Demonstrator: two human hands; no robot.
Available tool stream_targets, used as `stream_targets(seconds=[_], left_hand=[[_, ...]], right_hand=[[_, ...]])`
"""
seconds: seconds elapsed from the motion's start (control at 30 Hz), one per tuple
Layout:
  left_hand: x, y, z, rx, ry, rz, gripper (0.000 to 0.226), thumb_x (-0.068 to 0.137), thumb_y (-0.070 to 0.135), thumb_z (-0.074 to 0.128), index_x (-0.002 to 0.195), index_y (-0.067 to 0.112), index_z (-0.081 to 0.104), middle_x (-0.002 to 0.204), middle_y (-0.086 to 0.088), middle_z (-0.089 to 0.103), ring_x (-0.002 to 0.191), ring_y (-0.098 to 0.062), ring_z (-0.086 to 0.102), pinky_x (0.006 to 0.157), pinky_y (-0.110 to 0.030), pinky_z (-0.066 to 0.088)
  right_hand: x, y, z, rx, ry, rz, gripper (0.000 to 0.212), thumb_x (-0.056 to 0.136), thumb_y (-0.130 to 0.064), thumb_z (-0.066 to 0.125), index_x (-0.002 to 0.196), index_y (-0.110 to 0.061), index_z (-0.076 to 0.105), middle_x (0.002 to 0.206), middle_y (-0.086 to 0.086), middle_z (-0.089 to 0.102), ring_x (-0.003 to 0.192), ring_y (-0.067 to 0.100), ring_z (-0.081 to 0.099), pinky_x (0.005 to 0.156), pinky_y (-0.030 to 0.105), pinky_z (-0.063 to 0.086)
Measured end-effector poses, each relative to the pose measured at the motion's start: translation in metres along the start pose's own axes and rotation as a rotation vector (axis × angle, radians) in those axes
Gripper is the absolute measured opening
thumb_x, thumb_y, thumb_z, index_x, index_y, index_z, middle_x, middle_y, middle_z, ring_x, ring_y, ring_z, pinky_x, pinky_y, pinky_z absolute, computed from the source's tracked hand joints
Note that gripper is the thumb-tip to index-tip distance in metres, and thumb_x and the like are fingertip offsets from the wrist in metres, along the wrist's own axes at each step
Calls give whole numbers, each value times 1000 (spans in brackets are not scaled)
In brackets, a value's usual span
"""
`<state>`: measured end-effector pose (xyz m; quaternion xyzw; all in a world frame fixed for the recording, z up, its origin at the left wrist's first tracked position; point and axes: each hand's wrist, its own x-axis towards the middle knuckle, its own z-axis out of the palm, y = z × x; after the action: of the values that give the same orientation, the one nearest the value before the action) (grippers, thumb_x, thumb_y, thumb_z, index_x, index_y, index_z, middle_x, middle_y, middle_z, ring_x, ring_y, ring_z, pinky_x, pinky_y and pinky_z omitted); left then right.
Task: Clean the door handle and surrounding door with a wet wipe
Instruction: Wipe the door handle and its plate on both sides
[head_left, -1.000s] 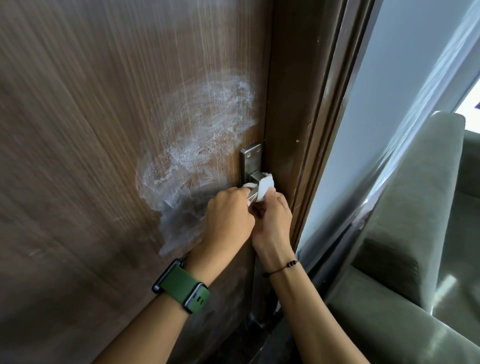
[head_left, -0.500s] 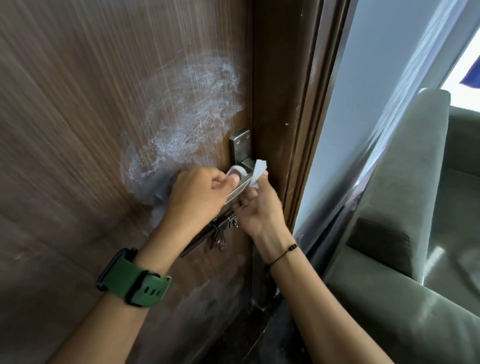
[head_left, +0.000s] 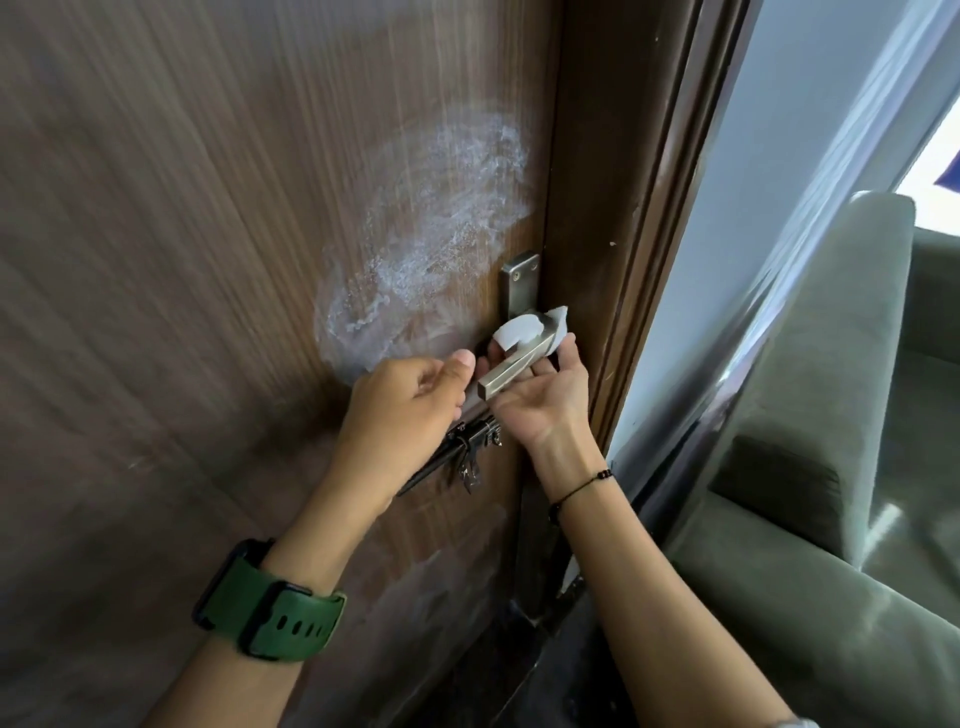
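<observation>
The silver lever door handle (head_left: 511, 366) slants down to the left from its backplate (head_left: 520, 283) at the right edge of the brown wooden door (head_left: 208, 260). A white wet wipe (head_left: 521, 330) is draped over the handle near its pivot, with one end poking out on the right. My right hand (head_left: 545, 400) lies palm up under the handle, and its fingers press the wipe around the lever. My left hand (head_left: 410, 400) is curled just left of the lever's free end, thumb near it, with nothing visible in it.
A whitish smear (head_left: 431, 234) covers the door above and left of the handle. A dark sliding bolt (head_left: 467, 454) sits below the handle, behind my hands. The door frame (head_left: 634, 208) runs down the right, with a pale wall and a grey-green sofa (head_left: 831, 415) beyond.
My left hand has come off the handle and drawn back to the left, baring the lever's end. My right hand has turned palm up under the lever, and the wipe now wraps the pivot end.
</observation>
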<state>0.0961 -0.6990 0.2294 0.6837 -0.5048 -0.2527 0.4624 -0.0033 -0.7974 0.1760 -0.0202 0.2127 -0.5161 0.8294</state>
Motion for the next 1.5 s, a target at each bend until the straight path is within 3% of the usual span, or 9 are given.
stream_targets(seconds=[0.3, 0.43, 0.63, 0.8, 0.93, 1.1, 1.23, 1.4, 1.5], left_hand=[[7, 0, 15, 1, 3, 53, 38, 88, 37, 51, 75, 5, 67, 72, -16, 70, 74, -30, 68, 77, -51, 54], [9, -1, 14, 37, 72, 99, 28, 87, 35, 52, 88, 11, 67, 68, 2, 66, 76, -20, 66, 76, -36, 54], [10, -1, 18, -4, 112, 126, 26, 87, 30, 54, 101, 10, 63, 95, -6, 70, 89, -20, 65, 81, -38, 53], [10, -5, 22, 2, 112, 118, 28, 88, 32, 53, 104, 11, 62, 97, -2, 69, 83, -5, 61, 71, -17, 47], [12, -9, 23, -46, 99, 66, 35, 90, 42, 44, 100, 15, 64, 91, -1, 70, 88, -14, 63, 77, -31, 51], [19, -21, 38, -650, -93, -336, 44, 93, 45, 36, 98, 9, 61, 84, -4, 70, 86, -16, 67, 80, -29, 50], [22, -32, 49, -1178, -248, -596, 58, 92, 49, 34, 110, -1, 57, 99, -21, 69, 95, -30, 65, 82, -38, 50], [14, -41, 63, -1327, -239, -655, 58, 91, 46, 36, 104, -5, 60, 97, -23, 71, 94, -34, 67, 85, -41, 50], [9, -41, 71, -1349, -215, -661, 50, 92, 41, 39, 96, -2, 65, 92, -20, 73, 87, -31, 70, 88, -41, 48]], right_hand=[[-17, 38, -23, -164, -113, -1, 43, 97, -35, 40, 83, -7, 69, 70, 5, 71, 73, 18, 61, 70, 28, 49], [-12, 21, -15, -89, -102, -91, 35, 98, -26, 40, 94, -2, 64, 76, 8, 73, 82, 21, 62, 77, 30, 50], [-26, 45, -22, -259, -68, -33, 34, 98, -27, 39, 96, -4, 64, 88, 12, 68, 84, 21, 63, 81, 31, 49], [-19, 16, -12, -339, 0, -193, 33, 100, -22, 38, 94, -1, 63, 76, 10, 71, 74, 19, 63, 74, 29, 49], [-28, 35, -26, -524, -115, -135, 35, 99, -23, 38, 86, -7, 67, 71, 9, 73, 68, 19, 64, 70, 29, 51], [-26, -15, -23, -1278, 81, -600, 27, 83, -24, 64, 62, -7, 66, 64, 14, 68, 58, 21, 57, 62, 42, 49], [-16, -42, -1, -1373, 142, -722, 17, 76, -28, 67, 65, -18, 57, 79, 17, 67, 76, 35, 63, 72, 48, 52], [-14, -49, 9, -1632, 141, -886, 12, 86, -18, 57, 97, -15, 55, 82, 5, 65, 63, 12, 58, 51, 9, 45], [-29, -26, 7, -1918, -9, -1101, 10, 90, -10, 46, 92, -9, 56, 73, 6, 64, 59, 18, 59, 50, 21, 46]])
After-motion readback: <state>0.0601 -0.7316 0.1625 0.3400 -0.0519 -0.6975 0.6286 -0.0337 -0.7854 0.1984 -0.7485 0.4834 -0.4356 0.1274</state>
